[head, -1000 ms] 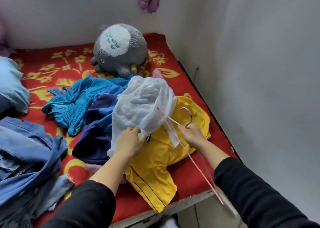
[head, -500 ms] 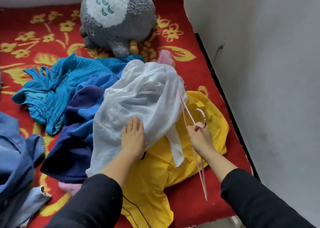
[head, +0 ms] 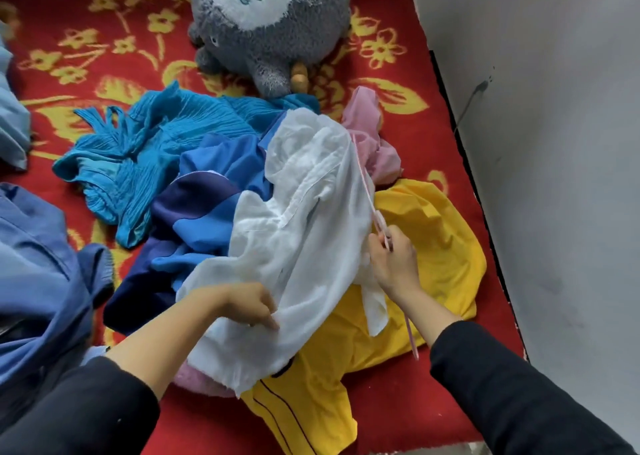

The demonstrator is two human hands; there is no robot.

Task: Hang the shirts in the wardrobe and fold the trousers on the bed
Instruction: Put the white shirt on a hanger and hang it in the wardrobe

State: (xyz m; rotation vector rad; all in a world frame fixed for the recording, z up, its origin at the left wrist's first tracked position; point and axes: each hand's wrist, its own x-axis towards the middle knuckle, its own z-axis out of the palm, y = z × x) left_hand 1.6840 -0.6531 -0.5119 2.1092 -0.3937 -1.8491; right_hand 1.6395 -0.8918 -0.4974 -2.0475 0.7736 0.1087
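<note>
Atop the clothes heap on the red flowered bed [head: 415, 406], pinching the lower edge of a sheer, crumpled white shirt [head: 304, 219] with the left hand [head: 242, 304], no longer pressing it flat as half a second ago. Gripping a thin pink hanger [head: 367, 191] in the right hand [head: 391, 264], now drawn in against the shirt's right edge. Draped over a smooth yellow jersey [head: 436, 246], just beside pleated teal fabric [head: 138, 156].
</note>
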